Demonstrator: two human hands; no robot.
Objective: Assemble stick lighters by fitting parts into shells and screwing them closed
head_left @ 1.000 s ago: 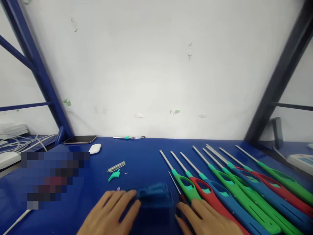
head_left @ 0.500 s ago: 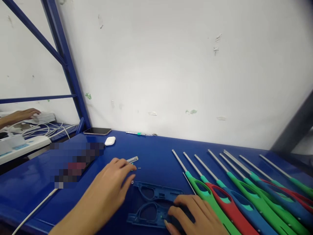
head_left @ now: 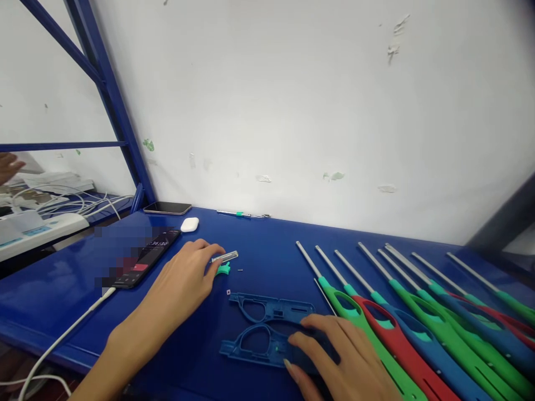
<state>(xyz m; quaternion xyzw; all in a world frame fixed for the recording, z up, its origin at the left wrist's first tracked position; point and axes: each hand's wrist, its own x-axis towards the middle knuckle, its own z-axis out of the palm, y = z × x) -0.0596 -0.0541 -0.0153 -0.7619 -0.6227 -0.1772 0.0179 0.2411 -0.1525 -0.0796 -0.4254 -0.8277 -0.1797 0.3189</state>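
Note:
Over the blue table, my left hand [head_left: 184,278] has its thumb and index finger closed around the near end of a clear plastic piece [head_left: 228,257]. A small green trigger [head_left: 224,269] lies just beneath those fingertips. My right hand [head_left: 343,356] curls over the right end of the nearer blue lighter casing half [head_left: 251,356], thumb at its front edge. The farther blue casing half [head_left: 288,307] lies parallel behind it, its right end partly covered by my fingers. A tiny metal pin [head_left: 239,270] and a small pale square part [head_left: 228,292] lie loose nearby.
Several long-nosed lighters [head_left: 388,334] in green, red and blue lie in a row at right. A thin metal rod [head_left: 325,297] with green collar-like parts stands near the wall [head_left: 243,214]. At left are a phone [head_left: 146,262] on a cable, a white case [head_left: 189,224] and another phone [head_left: 167,208].
The view has tilted down slightly. My left hand has drawn back to the clear piece's near end, uncovering the green trigger. My right hand stays on the casing. Another person's hand has moved left.

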